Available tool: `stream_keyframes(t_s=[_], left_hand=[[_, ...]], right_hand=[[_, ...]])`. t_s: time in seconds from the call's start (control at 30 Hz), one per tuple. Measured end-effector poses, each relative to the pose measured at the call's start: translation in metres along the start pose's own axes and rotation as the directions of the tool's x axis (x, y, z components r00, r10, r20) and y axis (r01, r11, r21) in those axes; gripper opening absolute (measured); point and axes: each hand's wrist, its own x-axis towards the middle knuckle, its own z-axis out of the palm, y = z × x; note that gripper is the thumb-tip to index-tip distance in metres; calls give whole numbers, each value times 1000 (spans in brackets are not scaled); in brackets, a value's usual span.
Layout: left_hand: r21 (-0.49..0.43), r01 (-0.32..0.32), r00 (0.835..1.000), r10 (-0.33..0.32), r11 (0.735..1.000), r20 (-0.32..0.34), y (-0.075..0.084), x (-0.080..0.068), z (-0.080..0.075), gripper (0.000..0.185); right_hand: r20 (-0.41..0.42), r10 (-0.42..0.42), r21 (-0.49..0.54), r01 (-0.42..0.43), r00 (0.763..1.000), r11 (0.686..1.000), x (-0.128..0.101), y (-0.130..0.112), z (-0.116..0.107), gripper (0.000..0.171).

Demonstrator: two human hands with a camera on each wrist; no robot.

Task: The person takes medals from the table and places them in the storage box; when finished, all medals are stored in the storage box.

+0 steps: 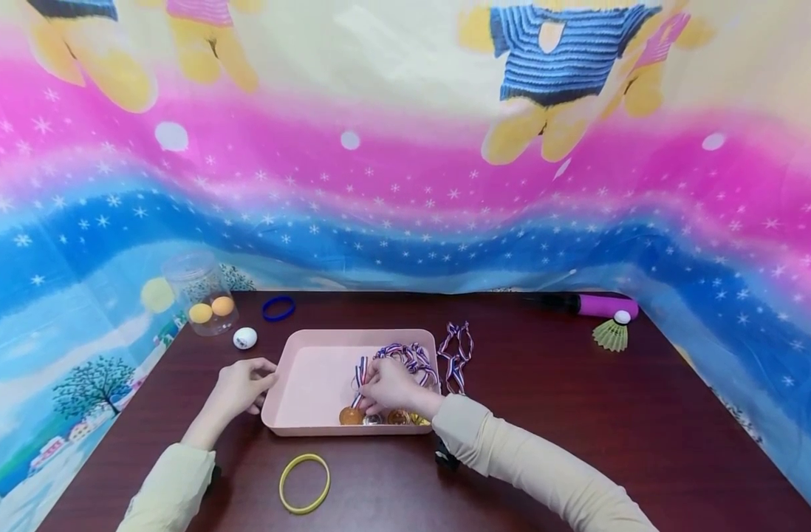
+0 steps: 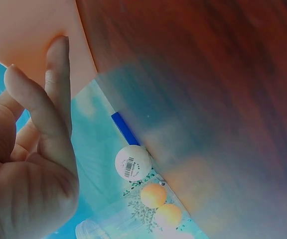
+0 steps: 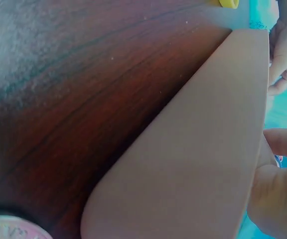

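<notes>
A pink tray (image 1: 312, 384) sits mid-table with several gold and bronze medals (image 1: 351, 416) along its near wall. Their red, white and blue ribbons (image 1: 412, 358) are heaped at the right side. My right hand (image 1: 372, 390) reaches into the tray and pinches one ribbon just above the medals. My left hand (image 1: 262, 380) rests against the tray's left rim, and in the left wrist view its fingers (image 2: 59, 74) lie fairly straight against the tray wall (image 2: 29, 30). The right wrist view shows mostly the tray's outer wall (image 3: 193, 149).
Another ribbon (image 1: 457, 355) lies just right of the tray. A yellow wristband (image 1: 303, 482) lies near the front edge. At the back left are a blue wristband (image 1: 278, 307), a white ball (image 1: 244, 338) and a clear jar (image 1: 199, 292) holding orange balls. A pink pump (image 1: 588, 304) and a shuttlecock (image 1: 611, 334) lie back right.
</notes>
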Motion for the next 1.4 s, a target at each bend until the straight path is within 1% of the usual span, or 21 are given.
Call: stream_keyframes(t_s=[0.2,0.37,0.57,0.83,1.0,1.2,1.4], left_hand=[[-4,-4,1000,4,1000,-1,-1,-1,1,24],[-3,-12,1000,12,1000,-3,0,-1,0,24],[-7,-22,1000,22,1000,1,1,-3,-2,25],[-9,-17,1000,17,1000,-5,0,-2,0,25],[-14,-23,1000,23,1000,-9,1,-2,0,24],[-14,-32,999,32,999,-7,1,-2,-1,24],[-13,-25,1000,25,1000,-6,1,-3,-1,24]], right_hand=[[-12,31,0,-31,999,1000,0,4,5,9],[-27,32,-4,-32,999,999,1,6,7,9],[-44,13,-17,-14,999,1000,5,8,6,7],[-67,-17,-28,15,998,999,7,11,8,11],[-92,-27,-63,21,995,998,9,10,8,10],[-75,-49,-112,40,996,993,10,9,11,10],[-89,-68,-137,55,994,989,11,10,14,8]])
